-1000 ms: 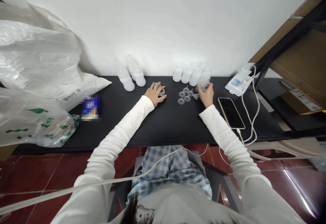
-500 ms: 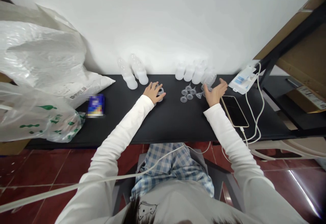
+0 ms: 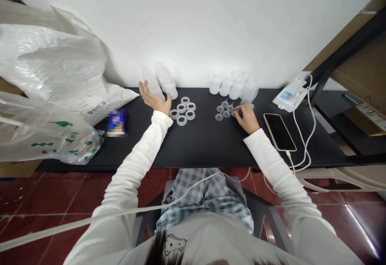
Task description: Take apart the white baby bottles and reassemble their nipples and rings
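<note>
My left hand [image 3: 156, 99] has its fingers spread in front of a capped baby bottle [image 3: 153, 83], partly covering it; whether it touches is unclear. A second capped bottle [image 3: 167, 84] stands just to the right. Several translucent collar rings [image 3: 181, 108] lie grouped beside that hand. My right hand [image 3: 249, 119] is closed, thumb and fingertips on a clear bottle nipple [image 3: 233, 113] at the edge of a cluster. More clear nipples [image 3: 226, 114] lie to its left. Behind them stand several white bottles without caps [image 3: 225, 85]. Clear dome caps [image 3: 251, 92] sit beside these, behind the right hand.
At right, a phone [image 3: 280, 132] is plugged into a white cable [image 3: 308, 136], near a white package [image 3: 290, 94]. A blue packet [image 3: 116, 122] and large plastic bags [image 3: 66, 72] occupy the left. A white wall [image 3: 193, 27] backs the black table [image 3: 199, 148].
My left hand has moved left off the collar rings to the capped bottles, uncovering the rings. My right hand has shifted from the dome caps towards the nipples, its fingers closing there.
</note>
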`<state>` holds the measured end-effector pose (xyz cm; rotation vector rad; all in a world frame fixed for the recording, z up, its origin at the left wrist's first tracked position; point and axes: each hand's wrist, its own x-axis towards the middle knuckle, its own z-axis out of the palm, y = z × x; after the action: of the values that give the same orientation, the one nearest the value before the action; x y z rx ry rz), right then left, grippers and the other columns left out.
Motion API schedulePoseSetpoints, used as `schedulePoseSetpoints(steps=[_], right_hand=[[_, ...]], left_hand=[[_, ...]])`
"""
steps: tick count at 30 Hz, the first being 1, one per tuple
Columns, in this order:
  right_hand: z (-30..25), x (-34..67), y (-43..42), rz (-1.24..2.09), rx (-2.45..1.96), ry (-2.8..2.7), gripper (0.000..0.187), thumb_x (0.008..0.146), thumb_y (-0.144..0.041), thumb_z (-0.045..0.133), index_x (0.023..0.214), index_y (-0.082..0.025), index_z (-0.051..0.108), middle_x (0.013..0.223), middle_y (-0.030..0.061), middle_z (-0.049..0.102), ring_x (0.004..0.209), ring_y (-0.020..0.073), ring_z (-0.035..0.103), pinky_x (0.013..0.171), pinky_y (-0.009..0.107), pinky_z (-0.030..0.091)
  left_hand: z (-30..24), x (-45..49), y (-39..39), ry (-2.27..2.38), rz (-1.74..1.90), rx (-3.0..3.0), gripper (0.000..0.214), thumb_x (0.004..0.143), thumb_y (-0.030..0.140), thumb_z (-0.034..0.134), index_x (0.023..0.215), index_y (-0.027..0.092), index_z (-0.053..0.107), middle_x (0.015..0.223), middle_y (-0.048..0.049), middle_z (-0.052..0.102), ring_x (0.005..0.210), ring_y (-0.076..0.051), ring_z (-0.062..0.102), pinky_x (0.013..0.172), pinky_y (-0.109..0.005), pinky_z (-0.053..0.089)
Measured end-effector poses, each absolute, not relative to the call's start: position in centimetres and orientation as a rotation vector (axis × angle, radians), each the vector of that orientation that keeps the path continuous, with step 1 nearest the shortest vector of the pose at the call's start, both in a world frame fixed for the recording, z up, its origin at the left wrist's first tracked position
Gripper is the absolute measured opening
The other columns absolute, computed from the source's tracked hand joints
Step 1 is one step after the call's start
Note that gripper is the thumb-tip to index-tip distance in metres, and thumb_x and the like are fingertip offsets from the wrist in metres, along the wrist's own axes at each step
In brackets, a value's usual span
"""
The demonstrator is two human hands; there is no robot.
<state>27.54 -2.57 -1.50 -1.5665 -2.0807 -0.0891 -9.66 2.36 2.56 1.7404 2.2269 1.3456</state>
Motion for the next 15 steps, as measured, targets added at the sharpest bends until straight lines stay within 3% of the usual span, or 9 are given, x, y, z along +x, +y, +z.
schedulePoseSetpoints(steps=[2, 4, 8, 11, 15], right_hand=[[-1.4, 27.6, -2.5, -0.123, -1.572, -2.078, 0.026, 0.098, -0.031, 0.041, 0.103, -0.016, 0.062, 0.095, 0.0128, 0.060, 0.093, 0.0280, 0.057, 0.091, 0.045, 0.048], [-1.3, 27.5, -2.5, -0.168, -1.584, -2.101, 0.028, 0.098, -0.030, 0.040, 0.104, -0.016, 0.062, 0.096, 0.0137, 0.061, 0.094, 0.0285, 0.057, 0.091, 0.045, 0.047], [-1.0, 27.4, -2.6, -0.254, -1.667, -2.136, 0.028, 0.096, -0.028, 0.043, 0.109, -0.014, 0.063, 0.099, 0.0161, 0.063, 0.097, 0.0314, 0.057, 0.088, 0.046, 0.047], [-0.8, 27.4, -2.8, -0.277, -1.701, -2.099, 0.032, 0.095, -0.031, 0.047, 0.115, -0.012, 0.062, 0.102, 0.0174, 0.064, 0.098, 0.0326, 0.058, 0.087, 0.047, 0.047], [-0.1, 26.9, -3.1, -0.271, -1.595, -1.952, 0.035, 0.098, -0.035, 0.043, 0.117, -0.012, 0.061, 0.106, 0.0185, 0.063, 0.099, 0.0316, 0.058, 0.089, 0.048, 0.048]], left_hand=[[1.8, -10.2, 3.4, 2.209, 1.388, 1.585, 0.099, 0.077, 0.032, 0.069, 0.154, 0.018, 0.009, 0.165, -0.0228, 0.015, 0.156, -0.037, 0.017, 0.124, -0.057, 0.021], [1.0, -10.5, 4.4, 2.195, 1.402, 1.439, 0.098, 0.074, 0.027, 0.071, 0.151, 0.018, 0.011, 0.159, -0.0237, 0.031, 0.150, -0.035, 0.034, 0.121, -0.055, 0.028], [0.3, -10.9, 5.6, 2.192, 1.430, 1.229, 0.078, 0.072, 0.017, 0.072, 0.135, 0.023, 0.027, 0.136, -0.0157, 0.057, 0.133, -0.032, 0.054, 0.117, -0.054, 0.031], [0.4, -11.3, 5.8, 2.173, 1.506, 1.133, 0.069, 0.070, 0.012, 0.071, 0.125, 0.026, 0.032, 0.126, -0.0106, 0.062, 0.127, -0.030, 0.057, 0.116, -0.054, 0.030], [0.6, -11.4, 4.9, 2.121, 1.695, 1.272, 0.068, 0.071, 0.017, 0.071, 0.129, 0.024, 0.036, 0.129, -0.0105, 0.057, 0.122, -0.029, 0.058, 0.113, -0.054, 0.034]])
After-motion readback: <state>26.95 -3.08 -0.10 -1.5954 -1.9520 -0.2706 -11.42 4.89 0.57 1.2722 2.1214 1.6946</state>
